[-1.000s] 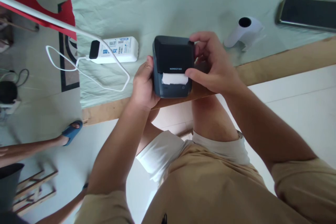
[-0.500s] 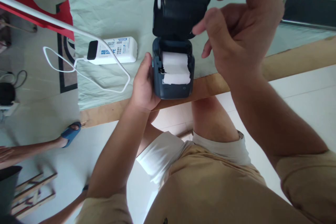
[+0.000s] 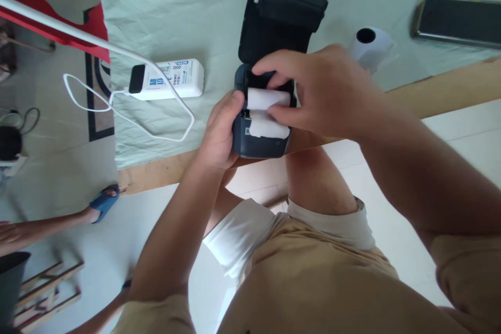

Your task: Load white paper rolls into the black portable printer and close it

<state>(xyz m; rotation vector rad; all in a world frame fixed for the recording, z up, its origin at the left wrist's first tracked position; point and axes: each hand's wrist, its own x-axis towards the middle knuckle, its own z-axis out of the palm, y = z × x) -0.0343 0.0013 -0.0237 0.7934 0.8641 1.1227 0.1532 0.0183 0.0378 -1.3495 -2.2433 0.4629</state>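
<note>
A small dark blue label printer [image 3: 260, 147] sits over the table's front edge, its lid [image 3: 282, 21] swung up and back. Inside lies a white paper roll [image 3: 260, 99], with a torn-edged strip of paper [image 3: 266, 124] over the front. My left hand [image 3: 221, 128] grips the printer's left side, thumb on the rim. My right hand [image 3: 324, 88] reaches in from the right. Its thumb and fingers close around the right part of the roll, partly hiding it.
Another white roll [image 3: 362, 49] with a dark core stands on the green cloth [image 3: 219, 5], right of the lid. A dark phone-like slab [image 3: 457, 21] lies farther right. At left is a white power bank [image 3: 176, 79] with a looped cable. Another person's foot [image 3: 104, 203] shows lower left.
My right hand has come down and left from above the table into the printer, onto the paper roll. The printer has shifted slightly right. The other roll is now in sight.
</note>
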